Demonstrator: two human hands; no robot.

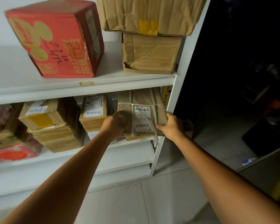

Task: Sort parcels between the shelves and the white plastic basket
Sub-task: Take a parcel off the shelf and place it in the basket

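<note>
I am holding both arms out nearly straight. Left hand [116, 122] is gripping the brown parcel [142, 101] at its left edge, fingers curled. Right hand [171, 125] is gripping its lower right corner. Parcel is lying just left of the white shelf post [179, 88].

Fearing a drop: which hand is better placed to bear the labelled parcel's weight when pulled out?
Probably left: the left hand grips the labelled parcel low on its front; the right hand holds only its right corner.
</note>
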